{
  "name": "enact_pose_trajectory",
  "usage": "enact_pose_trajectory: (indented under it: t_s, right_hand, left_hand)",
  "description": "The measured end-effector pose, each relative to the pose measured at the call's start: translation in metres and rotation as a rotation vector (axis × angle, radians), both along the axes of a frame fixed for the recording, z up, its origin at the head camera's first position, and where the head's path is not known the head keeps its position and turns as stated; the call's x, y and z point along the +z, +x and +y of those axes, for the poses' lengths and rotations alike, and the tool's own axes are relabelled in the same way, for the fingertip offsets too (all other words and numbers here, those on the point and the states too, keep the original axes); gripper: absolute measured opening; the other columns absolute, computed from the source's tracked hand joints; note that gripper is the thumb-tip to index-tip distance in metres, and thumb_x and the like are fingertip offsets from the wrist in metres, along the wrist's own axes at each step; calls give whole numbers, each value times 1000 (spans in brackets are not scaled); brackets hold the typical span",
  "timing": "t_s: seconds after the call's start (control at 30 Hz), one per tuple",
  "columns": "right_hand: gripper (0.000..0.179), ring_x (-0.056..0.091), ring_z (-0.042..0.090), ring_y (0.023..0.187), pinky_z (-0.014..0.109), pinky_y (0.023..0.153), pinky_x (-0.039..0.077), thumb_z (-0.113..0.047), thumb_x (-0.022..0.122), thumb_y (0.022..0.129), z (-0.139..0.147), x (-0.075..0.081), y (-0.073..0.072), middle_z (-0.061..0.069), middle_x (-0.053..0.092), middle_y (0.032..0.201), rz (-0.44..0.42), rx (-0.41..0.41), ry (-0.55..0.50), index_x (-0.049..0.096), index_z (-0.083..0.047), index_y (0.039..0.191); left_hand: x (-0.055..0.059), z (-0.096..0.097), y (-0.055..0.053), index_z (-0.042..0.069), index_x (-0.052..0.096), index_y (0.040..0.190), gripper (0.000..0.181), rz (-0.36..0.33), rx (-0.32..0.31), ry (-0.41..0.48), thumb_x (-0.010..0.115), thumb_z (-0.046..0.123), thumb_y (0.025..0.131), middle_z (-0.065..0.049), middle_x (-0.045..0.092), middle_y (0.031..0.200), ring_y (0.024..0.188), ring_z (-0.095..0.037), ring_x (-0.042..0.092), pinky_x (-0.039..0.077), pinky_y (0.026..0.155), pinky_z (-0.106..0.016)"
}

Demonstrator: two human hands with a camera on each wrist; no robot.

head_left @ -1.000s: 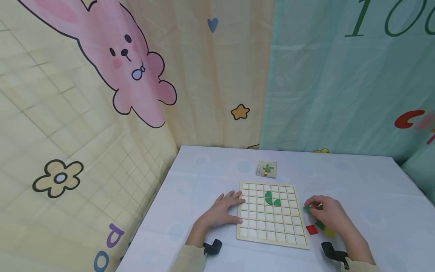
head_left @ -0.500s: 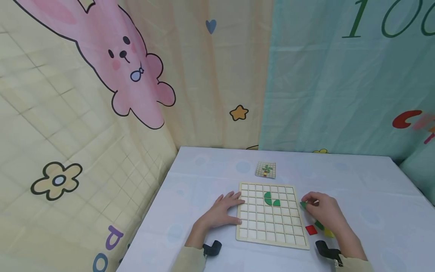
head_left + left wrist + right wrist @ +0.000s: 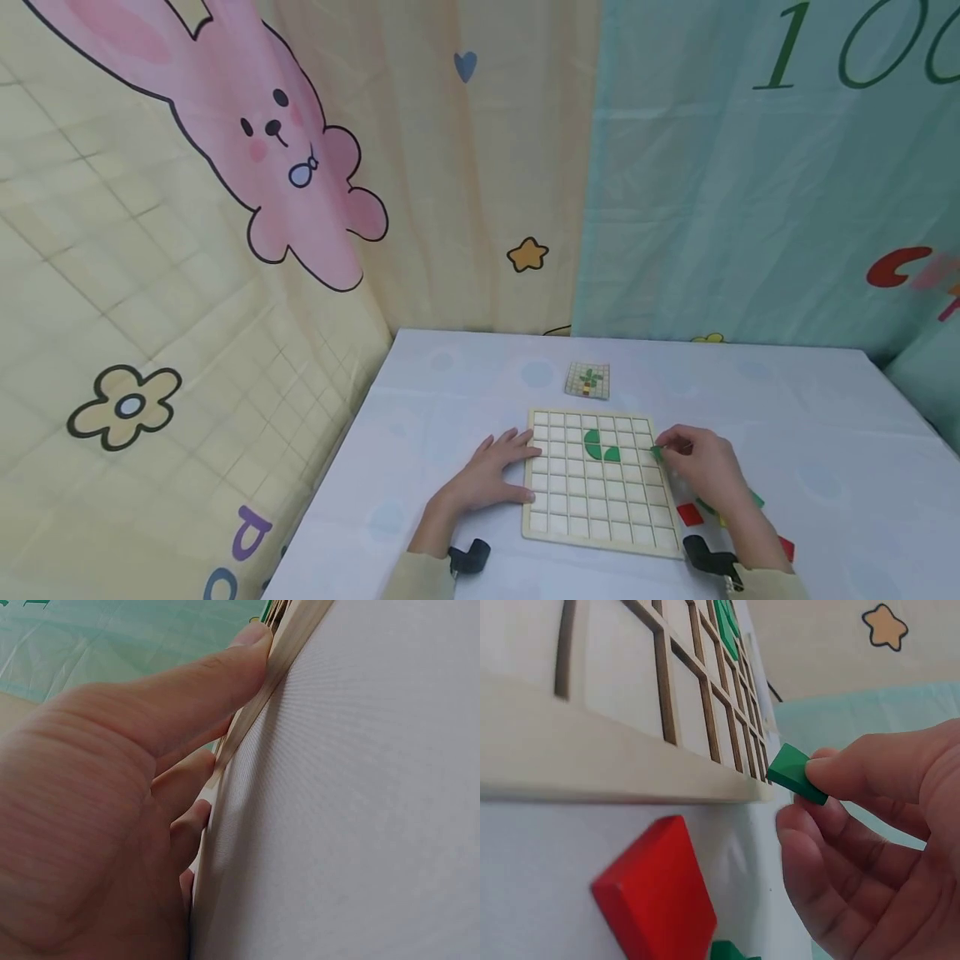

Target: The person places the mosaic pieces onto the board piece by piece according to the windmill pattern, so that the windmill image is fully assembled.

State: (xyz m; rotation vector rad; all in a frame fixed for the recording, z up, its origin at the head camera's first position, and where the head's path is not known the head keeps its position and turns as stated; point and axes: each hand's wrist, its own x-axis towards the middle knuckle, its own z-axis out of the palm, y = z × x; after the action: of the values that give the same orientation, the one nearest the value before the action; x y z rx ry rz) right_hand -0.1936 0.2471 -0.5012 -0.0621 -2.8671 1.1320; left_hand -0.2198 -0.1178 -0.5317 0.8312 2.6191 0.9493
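Since the earlier frame, the small flat green piece (image 3: 789,771) had moved toward 9 o'clock, to the 2 o'clock edge of the square pale-wood grid board (image 3: 588,503); touching or clear of it, couldn't tell. Right hand (image 3: 701,463) held it in a narrow pinch, thumb against fingers, its full outline partly covered. Left hand (image 3: 489,477) at the board's 9 o'clock edge, fingers spread wide, touching the rim, gripping no piece. Rounded green pieces (image 3: 612,455) sat in cells just 12 o'clock of board centre. Flat red square tile (image 3: 690,514) lay just off the 4 o'clock edge. Small printed grid card (image 3: 577,380) was at 12 o'clock, on the white-covered table (image 3: 465,392).
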Motion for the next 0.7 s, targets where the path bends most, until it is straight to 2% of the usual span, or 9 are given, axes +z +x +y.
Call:
enact_pose_trajectory:
  t_s: [0.23, 0.47, 0.7]
  right_hand:
    - [8, 59, 23, 82, 33, 65, 51, -7, 69, 91, -6, -4, -1, 3, 68, 91, -12, -15, -27, 74, -9, 98]
    - [9, 61, 22, 82, 33, 62, 52, -5, 69, 90, -11, -6, -6, 2, 67, 89, -16, -2, -51, 74, -8, 97]
    - [14, 61, 21, 80, 34, 60, 51, -4, 68, 88, -19, -5, -7, 1, 66, 85, -27, 15, -91, 74, -8, 100]
  left_hand:
    - [-3, 0, 0, 30, 53, 147, 72, 6, 1, 10, 78, 49, 83, 10, 30, 162, 153, -20, 15, 4, 123, -51]
    - [0, 1, -1, 27, 54, 147, 72, -7, 2, 19, 80, 46, 82, 9, 30, 163, 153, -20, 14, 3, 123, -50]
    - [-3, 0, -1, 30, 54, 147, 72, 1, -2, 17, 80, 47, 82, 9, 30, 162, 153, -19, 15, 4, 123, -51]
